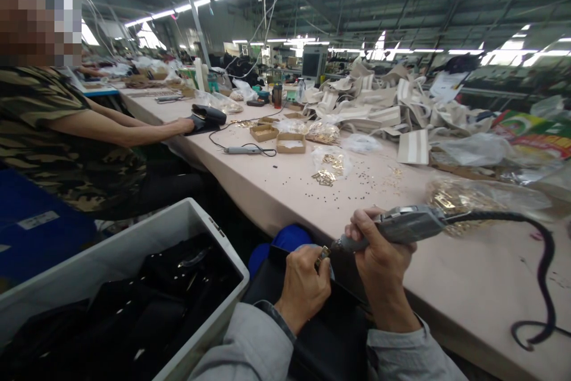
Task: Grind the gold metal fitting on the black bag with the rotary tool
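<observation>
My right hand (381, 262) grips a grey electric screwdriver (401, 225) whose tip points left at a small brass fitting (323, 256). My left hand (303, 287) pinches that fitting against a black bag (321, 321) that lies on my lap at the table's edge. A black coiled cable (542, 262) runs from the screwdriver's back across the table to the right.
A grey bin (134, 250) of black bags stands at my left. A co-worker in camouflage (53, 131) sits further left, a hand on a black bag (206, 116). On the pink table (468, 286) lie brass fittings (325, 177), small cardboard trays (291, 142), a second screwdriver (243, 150) and striped fabric pieces (383, 107).
</observation>
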The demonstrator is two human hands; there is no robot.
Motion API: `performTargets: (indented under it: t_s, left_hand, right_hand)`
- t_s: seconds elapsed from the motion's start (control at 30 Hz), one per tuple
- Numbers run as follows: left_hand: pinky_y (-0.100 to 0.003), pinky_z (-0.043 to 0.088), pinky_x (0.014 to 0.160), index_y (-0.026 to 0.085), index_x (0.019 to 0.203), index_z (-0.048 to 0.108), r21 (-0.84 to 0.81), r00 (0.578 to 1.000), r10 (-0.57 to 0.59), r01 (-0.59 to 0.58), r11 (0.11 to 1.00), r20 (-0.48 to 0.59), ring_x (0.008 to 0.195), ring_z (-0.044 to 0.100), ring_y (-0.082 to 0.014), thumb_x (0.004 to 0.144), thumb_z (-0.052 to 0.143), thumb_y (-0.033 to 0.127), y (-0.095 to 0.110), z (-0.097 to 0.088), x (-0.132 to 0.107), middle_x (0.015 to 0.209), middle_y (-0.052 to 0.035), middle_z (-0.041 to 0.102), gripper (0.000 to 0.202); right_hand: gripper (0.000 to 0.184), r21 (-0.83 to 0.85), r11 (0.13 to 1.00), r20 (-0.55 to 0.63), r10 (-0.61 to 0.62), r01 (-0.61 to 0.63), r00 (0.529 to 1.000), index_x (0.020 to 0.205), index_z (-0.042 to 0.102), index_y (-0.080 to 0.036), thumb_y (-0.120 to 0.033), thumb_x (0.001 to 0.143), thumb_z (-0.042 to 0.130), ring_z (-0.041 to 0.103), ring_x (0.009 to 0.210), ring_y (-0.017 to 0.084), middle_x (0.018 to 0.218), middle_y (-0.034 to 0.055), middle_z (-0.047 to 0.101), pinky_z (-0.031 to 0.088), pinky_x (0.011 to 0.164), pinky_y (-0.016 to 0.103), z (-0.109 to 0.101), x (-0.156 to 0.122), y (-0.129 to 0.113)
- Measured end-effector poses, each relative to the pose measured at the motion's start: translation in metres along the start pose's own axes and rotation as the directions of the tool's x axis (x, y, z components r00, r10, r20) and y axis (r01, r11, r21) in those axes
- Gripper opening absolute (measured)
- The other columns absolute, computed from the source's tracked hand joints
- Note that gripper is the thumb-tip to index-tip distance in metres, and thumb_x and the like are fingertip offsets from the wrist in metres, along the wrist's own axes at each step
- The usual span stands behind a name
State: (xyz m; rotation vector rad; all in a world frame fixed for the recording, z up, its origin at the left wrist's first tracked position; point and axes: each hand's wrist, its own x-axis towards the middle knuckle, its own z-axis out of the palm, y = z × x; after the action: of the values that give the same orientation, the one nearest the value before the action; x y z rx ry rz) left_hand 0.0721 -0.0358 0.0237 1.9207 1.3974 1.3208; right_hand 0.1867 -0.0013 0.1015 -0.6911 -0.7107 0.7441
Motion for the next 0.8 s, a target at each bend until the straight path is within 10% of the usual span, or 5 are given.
performTargets:
  t_s: [0.8]
  left_hand:
    - [-0.03, 0.051, 0.07, 0.022, 0.105, 0.07, -0.063, 0.996, 0.069, -0.072, 0.995, -0.047, 0.082, 0.071, -0.0212, 0.096, 0.057, 0.012, -0.003, 0.0, -0.005, 0.094, -0.0049, 0.076, 0.019]
  right_hand:
    - [0.034, 0.021, 0.999, -0.134, 0.033, -0.03, 0.99, 0.079, 0.065, -0.017, -0.014, 0.063, 0.094, 0.053, 0.044, 0.011, 0.067, -0.0019, 0.066, 0.046, 0.044, 0.028, 0.012, 0.004, -0.002]
